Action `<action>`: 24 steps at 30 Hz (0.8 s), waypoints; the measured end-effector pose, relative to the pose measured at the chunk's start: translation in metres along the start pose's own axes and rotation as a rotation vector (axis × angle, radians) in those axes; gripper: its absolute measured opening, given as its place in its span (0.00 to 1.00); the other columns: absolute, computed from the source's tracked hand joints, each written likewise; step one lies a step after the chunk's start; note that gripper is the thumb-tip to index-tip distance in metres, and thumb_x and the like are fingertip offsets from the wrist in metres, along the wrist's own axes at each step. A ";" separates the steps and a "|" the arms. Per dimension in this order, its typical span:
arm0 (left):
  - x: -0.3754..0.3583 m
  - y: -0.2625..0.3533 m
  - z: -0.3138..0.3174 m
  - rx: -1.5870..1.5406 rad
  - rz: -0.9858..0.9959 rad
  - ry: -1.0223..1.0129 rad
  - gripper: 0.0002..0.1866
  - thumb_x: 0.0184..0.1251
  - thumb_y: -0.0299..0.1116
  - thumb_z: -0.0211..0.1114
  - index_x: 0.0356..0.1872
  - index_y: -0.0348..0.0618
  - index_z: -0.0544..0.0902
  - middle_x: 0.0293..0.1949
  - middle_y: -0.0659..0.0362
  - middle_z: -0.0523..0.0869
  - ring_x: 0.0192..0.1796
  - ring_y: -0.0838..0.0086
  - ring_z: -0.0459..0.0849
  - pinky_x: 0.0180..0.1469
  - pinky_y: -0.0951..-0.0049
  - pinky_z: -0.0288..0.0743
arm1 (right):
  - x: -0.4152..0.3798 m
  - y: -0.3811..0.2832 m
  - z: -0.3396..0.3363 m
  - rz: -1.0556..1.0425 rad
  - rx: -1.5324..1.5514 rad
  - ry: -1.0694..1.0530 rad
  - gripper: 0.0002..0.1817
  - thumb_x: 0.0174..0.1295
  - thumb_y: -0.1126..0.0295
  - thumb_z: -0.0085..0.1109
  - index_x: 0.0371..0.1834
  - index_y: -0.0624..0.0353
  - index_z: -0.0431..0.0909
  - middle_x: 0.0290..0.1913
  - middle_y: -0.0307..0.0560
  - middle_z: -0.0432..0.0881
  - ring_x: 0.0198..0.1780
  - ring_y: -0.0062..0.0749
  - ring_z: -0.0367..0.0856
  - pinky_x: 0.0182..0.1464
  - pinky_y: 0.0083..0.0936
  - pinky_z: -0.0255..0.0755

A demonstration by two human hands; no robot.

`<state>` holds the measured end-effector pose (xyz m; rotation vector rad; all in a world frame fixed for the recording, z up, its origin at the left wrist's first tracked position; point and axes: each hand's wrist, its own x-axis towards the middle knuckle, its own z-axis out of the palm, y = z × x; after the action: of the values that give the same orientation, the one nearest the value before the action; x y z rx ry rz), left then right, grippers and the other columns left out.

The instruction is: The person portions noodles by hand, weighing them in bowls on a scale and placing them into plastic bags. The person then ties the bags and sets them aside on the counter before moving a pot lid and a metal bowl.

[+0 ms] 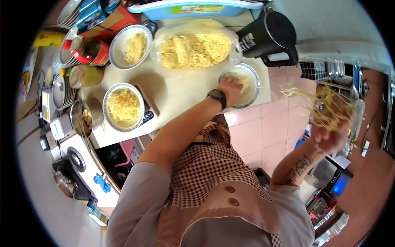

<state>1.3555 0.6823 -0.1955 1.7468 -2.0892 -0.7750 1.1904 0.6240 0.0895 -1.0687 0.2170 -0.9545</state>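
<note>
My left hand (230, 89), with a dark watch at the wrist, reaches into the right-hand bowl (256, 82), its fingers curled over noodles (245, 84). What it pinches there is hard to make out. Off to the right of the table, my right hand (329, 133) is raised, closed round a loose clump of yellow noodles (331, 109) whose strands spread leftward. A clear plastic bag (157, 46) with many noodles lies at the table's back. Noodles also fill a front-left bowl (106, 108), and a smaller portion rests in the back-left bowl (113, 55).
A black kettle (275, 33) stands at the back right beside a blue bin (197, 11). Jars, a red-capped bottle (96, 52) and a metal pot (95, 113) line the left side. The pale table (181, 92) ends above a tiled floor.
</note>
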 end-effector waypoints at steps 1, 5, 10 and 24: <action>-0.005 0.002 0.002 0.024 -0.010 0.045 0.25 0.62 0.31 0.58 0.63 0.41 0.75 0.65 0.47 0.74 0.69 0.54 0.70 0.70 0.55 0.63 | 0.001 -0.011 0.009 0.038 -0.008 -0.085 0.26 0.69 0.73 0.55 0.69 0.64 0.64 0.56 0.67 0.74 0.19 0.23 0.71 0.11 0.17 0.66; -0.055 0.010 -0.055 -0.106 0.036 -0.048 0.26 0.63 0.36 0.63 0.62 0.38 0.75 0.60 0.48 0.78 0.63 0.55 0.76 0.65 0.57 0.70 | 0.019 -0.029 -0.027 0.695 0.383 -0.388 0.33 0.68 0.63 0.58 0.74 0.58 0.59 0.57 0.70 0.72 0.34 0.43 0.83 0.26 0.34 0.80; -0.167 -0.016 -0.076 -0.453 -0.073 0.080 0.19 0.62 0.41 0.66 0.50 0.39 0.83 0.43 0.47 0.85 0.49 0.52 0.84 0.54 0.55 0.77 | 0.040 0.104 0.123 0.659 0.154 -0.279 0.26 0.67 0.67 0.60 0.64 0.62 0.62 0.47 0.60 0.79 0.33 0.43 0.83 0.31 0.35 0.81; -0.446 -0.025 -0.107 -0.962 -0.820 0.622 0.18 0.68 0.34 0.66 0.54 0.36 0.81 0.43 0.48 0.88 0.40 0.65 0.89 0.45 0.69 0.82 | 0.023 0.356 0.214 0.708 -1.144 -0.701 0.28 0.60 0.71 0.64 0.66 0.61 0.73 0.44 0.56 0.86 0.40 0.38 0.87 0.45 0.30 0.79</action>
<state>1.5284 1.0907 -0.0774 1.8149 -0.3927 -1.0004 1.5257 0.7945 -0.0886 -2.0911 0.5350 0.3209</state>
